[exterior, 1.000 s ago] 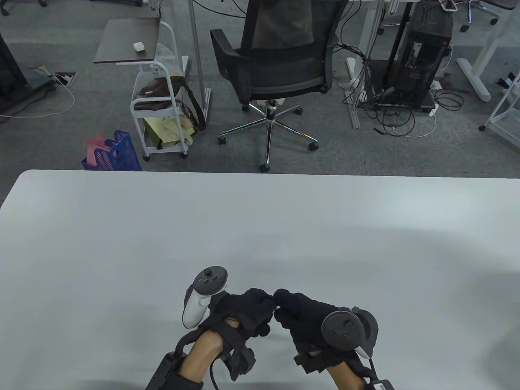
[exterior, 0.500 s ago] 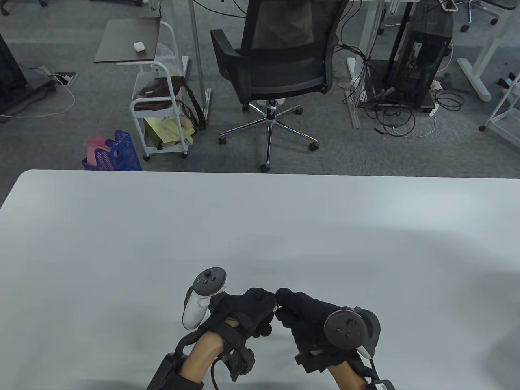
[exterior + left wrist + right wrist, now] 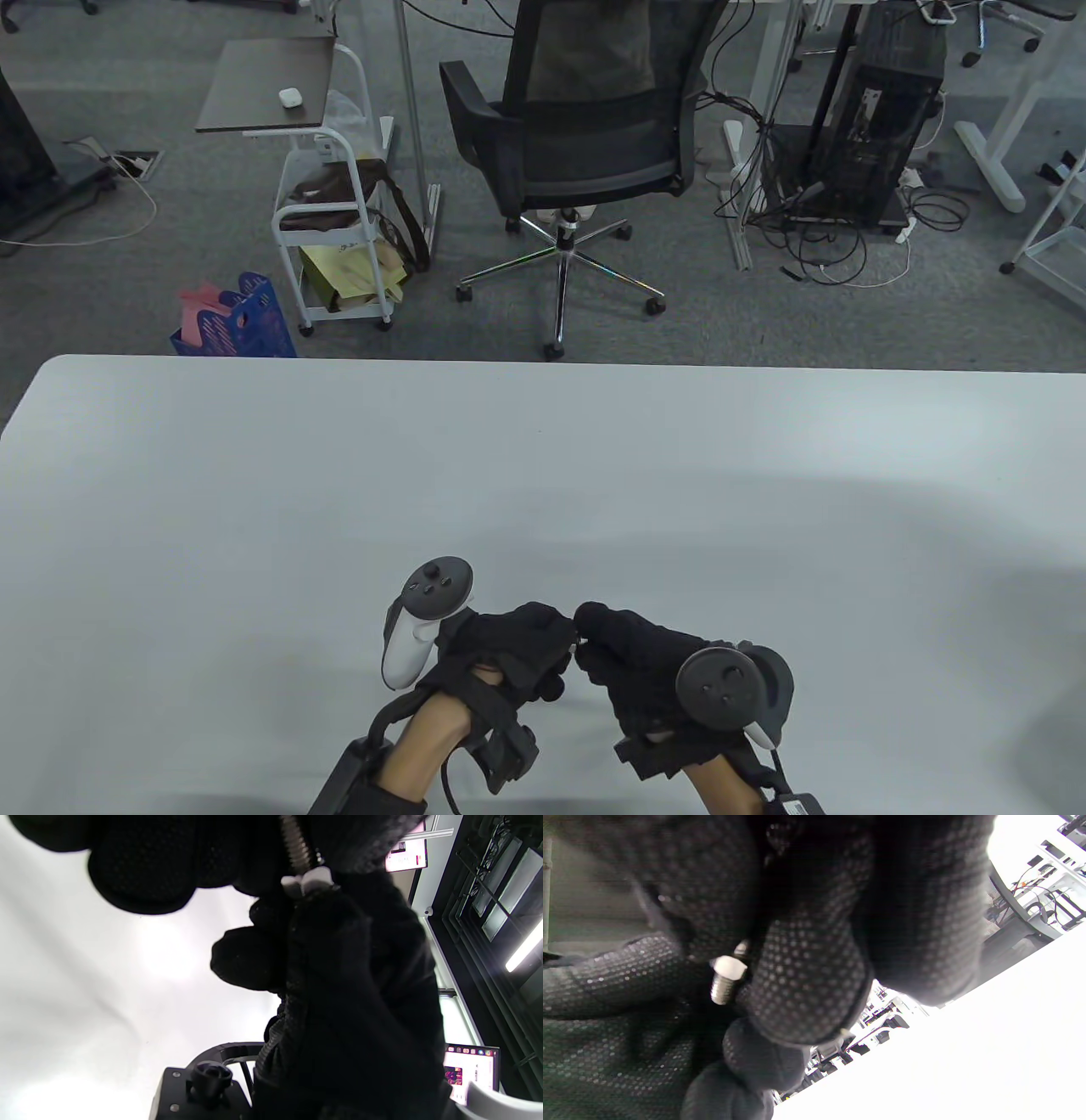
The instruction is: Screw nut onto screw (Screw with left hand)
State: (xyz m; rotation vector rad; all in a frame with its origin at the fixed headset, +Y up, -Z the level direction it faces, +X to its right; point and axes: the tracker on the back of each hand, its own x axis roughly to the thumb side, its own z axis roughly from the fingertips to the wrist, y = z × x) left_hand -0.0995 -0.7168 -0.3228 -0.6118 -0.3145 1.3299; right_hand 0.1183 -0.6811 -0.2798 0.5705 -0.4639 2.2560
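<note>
My two black-gloved hands meet fingertip to fingertip low over the white table (image 3: 254,509), near its front edge. My left hand (image 3: 547,632) grips a metal screw; its threaded shaft (image 3: 297,846) runs out of my left fingers in the left wrist view. My right hand (image 3: 594,632) pinches a white nut (image 3: 307,882) that sits on the shaft. In the right wrist view the nut (image 3: 728,967) shows between my fingers, with a short length of thread (image 3: 720,991) below it. The screw's head is hidden.
Beyond the table's far edge stand a black office chair (image 3: 585,127), a white trolley (image 3: 331,238) and a blue crate (image 3: 237,327) on the floor.
Both hands stay pressed together at the same spot. Only slight shifts of the fingers and trackers show.
</note>
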